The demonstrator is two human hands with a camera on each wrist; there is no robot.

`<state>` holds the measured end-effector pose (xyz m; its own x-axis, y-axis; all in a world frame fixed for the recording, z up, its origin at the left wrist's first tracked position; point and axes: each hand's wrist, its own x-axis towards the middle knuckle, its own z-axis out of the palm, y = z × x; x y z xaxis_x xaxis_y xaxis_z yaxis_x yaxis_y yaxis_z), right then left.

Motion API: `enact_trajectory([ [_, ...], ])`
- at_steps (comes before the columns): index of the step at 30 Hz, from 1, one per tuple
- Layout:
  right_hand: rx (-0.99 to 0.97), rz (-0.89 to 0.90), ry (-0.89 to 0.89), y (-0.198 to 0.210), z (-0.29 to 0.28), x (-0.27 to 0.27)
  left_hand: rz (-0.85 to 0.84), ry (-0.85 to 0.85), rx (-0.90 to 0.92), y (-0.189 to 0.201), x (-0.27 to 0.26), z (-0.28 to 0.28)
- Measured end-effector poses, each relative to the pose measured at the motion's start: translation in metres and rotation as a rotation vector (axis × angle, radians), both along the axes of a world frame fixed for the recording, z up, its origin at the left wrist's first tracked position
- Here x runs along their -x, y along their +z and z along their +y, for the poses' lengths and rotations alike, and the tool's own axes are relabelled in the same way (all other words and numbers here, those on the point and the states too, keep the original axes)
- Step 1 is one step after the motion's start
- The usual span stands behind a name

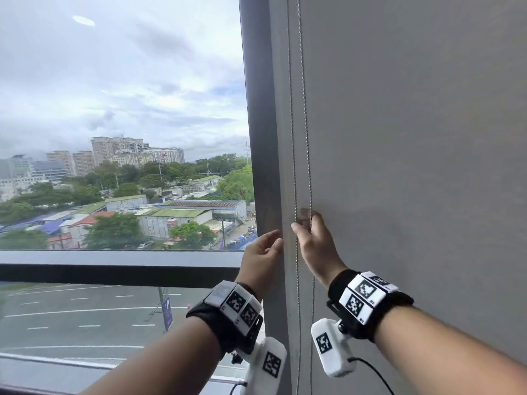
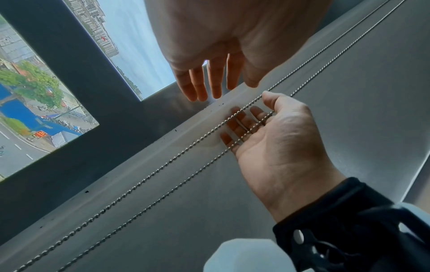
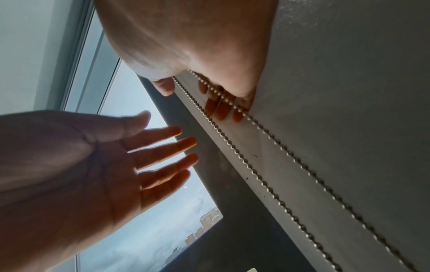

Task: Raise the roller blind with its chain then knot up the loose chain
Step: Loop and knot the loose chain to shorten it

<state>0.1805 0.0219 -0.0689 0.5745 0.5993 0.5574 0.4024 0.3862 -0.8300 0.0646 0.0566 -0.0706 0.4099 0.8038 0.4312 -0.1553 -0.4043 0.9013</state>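
Note:
A grey roller blind point(image 1: 413, 138) hangs lowered over the right pane. Its bead chain point(image 1: 306, 124) drops in two parallel strands along the blind's left edge. My right hand point(image 1: 302, 223) is at the strands with its fingers point(image 2: 242, 121) straight, slipped between the chain point(image 2: 163, 165) and the fabric. The thumb stands apart on the left of the near strand, so nothing is pinched. In the right wrist view both strands of the chain point(image 3: 244, 160) run over those fingers point(image 3: 221, 106). My left hand point(image 1: 271, 240) hovers just left of the chain, fingers point(image 3: 167, 152) spread, holding nothing.
A dark vertical window frame point(image 1: 259, 138) stands directly left of the blind. Beyond it is an uncovered pane with a horizontal rail point(image 1: 114, 269) at wrist height. The chain's lower loop runs out of view below my wrists.

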Motion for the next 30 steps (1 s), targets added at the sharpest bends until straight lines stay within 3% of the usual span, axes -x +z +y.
enact_trajectory([
  [4, 0.045, -0.11, -0.003, -0.019, 0.003, 0.001, -0.013, -0.03, 0.015, 0.002, -0.004, -0.002],
  [11, 0.156, -0.498, 0.022, -0.047, -0.016, 0.014, -0.096, -0.086, 0.041, 0.007, -0.006, -0.014],
  [13, 0.217, -0.537, 0.052, -0.053, -0.022, 0.015, -0.101, -0.082, 0.028, 0.009, -0.005, -0.018],
  [17, 0.424, -0.377, 0.203, -0.053, -0.04, 0.008, -0.145, -0.094, -0.011, 0.015, 0.007, -0.028],
  [21, 0.471, 0.126, 0.439, -0.03, -0.061, 0.0, -0.15, -0.201, 0.053, 0.018, 0.025, -0.033],
  [23, 0.397, 0.326, 0.431, -0.009, -0.07, -0.001, -0.111, -0.261, 0.062, 0.023, 0.033, -0.037],
  [26, 0.294, 0.419, 0.424, 0.03, -0.079, 0.008, -0.006, -0.34, 0.018, 0.033, 0.04, -0.046],
  [30, 0.279, 0.477, 0.546, 0.08, -0.088, 0.033, 0.071, -0.367, 0.019, 0.04, 0.043, -0.056],
])
